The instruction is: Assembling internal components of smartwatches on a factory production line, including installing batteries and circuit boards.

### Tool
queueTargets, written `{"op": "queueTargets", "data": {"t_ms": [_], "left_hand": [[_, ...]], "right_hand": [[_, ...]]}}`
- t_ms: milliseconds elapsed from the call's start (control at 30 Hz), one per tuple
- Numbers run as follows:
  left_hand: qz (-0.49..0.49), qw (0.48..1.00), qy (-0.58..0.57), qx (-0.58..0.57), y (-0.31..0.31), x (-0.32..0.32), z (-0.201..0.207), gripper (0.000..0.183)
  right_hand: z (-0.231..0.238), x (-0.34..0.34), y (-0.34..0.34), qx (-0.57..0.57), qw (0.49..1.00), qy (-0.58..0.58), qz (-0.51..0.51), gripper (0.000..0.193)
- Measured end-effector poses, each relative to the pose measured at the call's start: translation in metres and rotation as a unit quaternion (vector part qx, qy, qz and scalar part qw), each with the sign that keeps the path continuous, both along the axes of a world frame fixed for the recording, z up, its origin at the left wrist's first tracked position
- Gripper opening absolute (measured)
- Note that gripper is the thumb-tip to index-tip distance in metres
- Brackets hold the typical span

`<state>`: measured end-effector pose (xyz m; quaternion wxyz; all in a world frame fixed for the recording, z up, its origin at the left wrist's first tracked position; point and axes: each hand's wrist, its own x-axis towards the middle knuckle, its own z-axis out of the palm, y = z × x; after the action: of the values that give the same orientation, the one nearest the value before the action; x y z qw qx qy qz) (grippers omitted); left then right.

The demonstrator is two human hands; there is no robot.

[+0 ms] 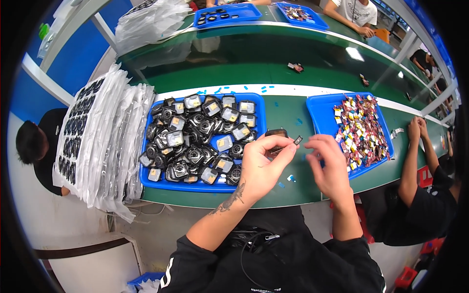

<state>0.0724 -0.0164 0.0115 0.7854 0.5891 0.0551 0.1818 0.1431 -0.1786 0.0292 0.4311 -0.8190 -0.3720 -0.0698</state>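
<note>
My left hand (264,166) pinches a black watch case (277,133) above the front of the bench. A small dark piece with a light face (297,140) sticks out at the thumb tip; I cannot tell whether it is joined to the case. My right hand (330,168) hovers just right of it, fingers curved and apart, with nothing visible in them. Left of my hands, a blue tray (261,110) is heaped with black watch cases (195,155), several with clear or pale backs. To the right, another blue tray (320,101) holds a pile of small red, white and yellow parts (361,129).
Stacked white plastic trays of black parts (93,132) stand at the left. Blue scraps (224,89) lie beyond the watch tray. Loose parts (295,67) rest on the green belt (234,63). A co-worker's hands (416,128) are at the right; others sit across the line.
</note>
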Motion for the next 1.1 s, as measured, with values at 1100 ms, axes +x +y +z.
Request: {"op": "queueTargets", "data": {"t_ms": [1100], "left_hand": [[-0.006,0.994,-0.026,0.109,0.002,-0.025,0.001,0.060]], "right_hand": [[0.001,-0.026,0.043,0.143,0.988,0.048,0.025,0.011]]}}
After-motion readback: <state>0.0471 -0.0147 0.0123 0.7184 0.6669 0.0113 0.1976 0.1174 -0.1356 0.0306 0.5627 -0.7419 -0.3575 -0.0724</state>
